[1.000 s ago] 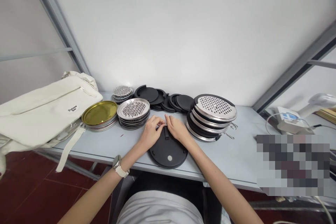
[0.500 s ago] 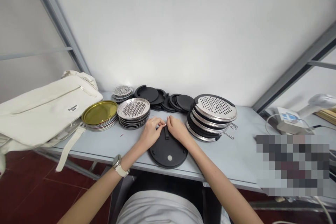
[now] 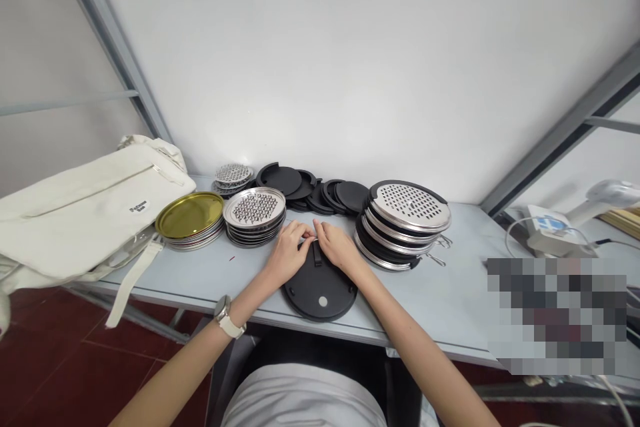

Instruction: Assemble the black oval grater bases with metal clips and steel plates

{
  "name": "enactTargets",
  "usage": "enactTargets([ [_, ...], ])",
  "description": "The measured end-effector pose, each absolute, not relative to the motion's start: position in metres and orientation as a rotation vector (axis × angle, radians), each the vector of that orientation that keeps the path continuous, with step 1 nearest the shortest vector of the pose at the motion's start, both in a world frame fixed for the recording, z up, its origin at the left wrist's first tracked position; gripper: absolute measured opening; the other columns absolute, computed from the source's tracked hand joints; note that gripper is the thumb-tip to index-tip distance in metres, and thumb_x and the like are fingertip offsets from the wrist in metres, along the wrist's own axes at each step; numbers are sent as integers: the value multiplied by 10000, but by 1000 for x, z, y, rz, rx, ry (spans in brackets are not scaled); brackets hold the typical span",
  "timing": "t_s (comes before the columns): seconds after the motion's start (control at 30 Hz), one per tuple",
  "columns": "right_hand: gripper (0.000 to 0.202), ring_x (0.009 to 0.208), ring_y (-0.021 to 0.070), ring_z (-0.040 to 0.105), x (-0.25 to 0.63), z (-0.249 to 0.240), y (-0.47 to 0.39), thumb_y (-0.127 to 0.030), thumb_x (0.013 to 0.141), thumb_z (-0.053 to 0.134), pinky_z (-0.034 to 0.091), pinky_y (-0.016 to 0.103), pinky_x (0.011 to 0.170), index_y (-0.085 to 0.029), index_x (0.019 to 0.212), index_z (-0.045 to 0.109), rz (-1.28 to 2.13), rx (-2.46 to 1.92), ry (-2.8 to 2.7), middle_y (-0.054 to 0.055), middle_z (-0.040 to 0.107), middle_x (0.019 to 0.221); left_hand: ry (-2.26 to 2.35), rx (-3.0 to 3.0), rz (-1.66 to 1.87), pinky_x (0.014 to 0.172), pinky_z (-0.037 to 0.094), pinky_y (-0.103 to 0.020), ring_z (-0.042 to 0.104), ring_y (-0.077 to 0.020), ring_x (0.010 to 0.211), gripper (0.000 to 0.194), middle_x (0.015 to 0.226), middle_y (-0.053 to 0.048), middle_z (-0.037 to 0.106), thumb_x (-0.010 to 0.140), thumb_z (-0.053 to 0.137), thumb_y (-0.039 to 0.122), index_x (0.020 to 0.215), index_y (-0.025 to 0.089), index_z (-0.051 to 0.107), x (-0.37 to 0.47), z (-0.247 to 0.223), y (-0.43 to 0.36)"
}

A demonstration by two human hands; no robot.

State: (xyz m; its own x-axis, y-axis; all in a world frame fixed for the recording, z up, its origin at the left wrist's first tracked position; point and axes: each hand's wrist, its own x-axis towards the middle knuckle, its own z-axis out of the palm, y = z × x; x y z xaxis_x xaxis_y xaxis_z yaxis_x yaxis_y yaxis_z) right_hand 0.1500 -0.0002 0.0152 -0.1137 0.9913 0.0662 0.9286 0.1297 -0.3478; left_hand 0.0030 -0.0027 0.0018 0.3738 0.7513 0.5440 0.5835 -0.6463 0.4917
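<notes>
A black round disc (image 3: 320, 287) lies flat near the table's front edge, a pale round spot on its near part and a narrow black strip (image 3: 317, 255) at its far part. My left hand (image 3: 290, 252) pinches thumb and fingers together at the far end of this strip. Whatever is between the fingertips is too small to make out. Opposite it, my right hand (image 3: 337, 245) rests on the disc's far right side, fingers closed and tips meeting the left ones. A perforated metal grater plate (image 3: 256, 207) tops a stack left of my hands.
Gold-coloured lids (image 3: 190, 215) are stacked at left beside a white bag (image 3: 90, 207). Smaller grater plates (image 3: 233, 173) and black round pieces (image 3: 353, 196) lie along the wall. Right of my hands stands a tall stack of metal-and-black discs (image 3: 410, 207). A scanner-like device (image 3: 560, 230) sits far right.
My right fingertips have shifted slightly up and left, the index finger now straighter. My left hand and the black disc stay almost where they were.
</notes>
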Motion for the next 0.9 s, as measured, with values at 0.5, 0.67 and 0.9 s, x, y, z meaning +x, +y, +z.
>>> enactTargets([
  [0.5,571,876,229,660,151,12,2,-425,1012,112,415,279,700,-153,979,612,275,-1873,-2187,138,695,911,1136,2368,1148,808,426,-314,555,-155,812,87,837,-6,565,857,510,116,809,185,531,3,3,-2],
  [0.67,386,939,225,641,153,10,1,-309,1019,238,418,274,724,-148,1187,546,235,-1834,-2261,142,664,1048,1122,2344,1155,803,439,-310,558,-156,802,80,835,-9,565,858,516,125,811,185,541,3,3,-3],
  [0.9,384,902,220,654,151,10,2,-286,1019,239,412,268,705,-120,1074,581,219,-1889,-2214,147,687,967,1107,2348,1119,823,426,-320,573,-161,810,84,841,-5,598,870,518,132,817,189,551,3,3,-3],
])
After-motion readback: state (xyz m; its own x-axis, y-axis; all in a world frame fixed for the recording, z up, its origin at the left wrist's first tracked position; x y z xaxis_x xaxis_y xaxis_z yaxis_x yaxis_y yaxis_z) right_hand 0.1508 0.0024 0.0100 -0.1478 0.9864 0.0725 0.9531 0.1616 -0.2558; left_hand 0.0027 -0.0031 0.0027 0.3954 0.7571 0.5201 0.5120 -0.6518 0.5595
